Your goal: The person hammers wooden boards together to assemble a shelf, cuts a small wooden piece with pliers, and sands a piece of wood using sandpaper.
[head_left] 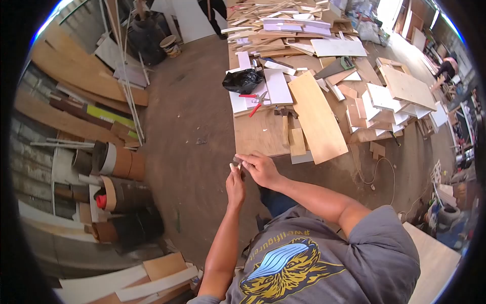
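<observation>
My left hand [235,185] and my right hand [259,168] meet just off the near left corner of the workbench [258,134]. Fingers of both hands are closed around a small object between them, too small to make out. On the bench beyond lie red-handled pliers [256,105], a black plastic bag [242,80] and a hammer [285,126] with a wooden handle. A long light wooden board [316,116] lies to the right of the hammer, with a handsaw [335,67] farther back.
Wood strips [283,35] are heaped at the bench's far end. White and brown box pieces [390,101] stack at its right. Rolled sheets [119,162] and leaning boards line the left wall. A cord [377,177] lies on the floor. Other people [448,68] are farther off.
</observation>
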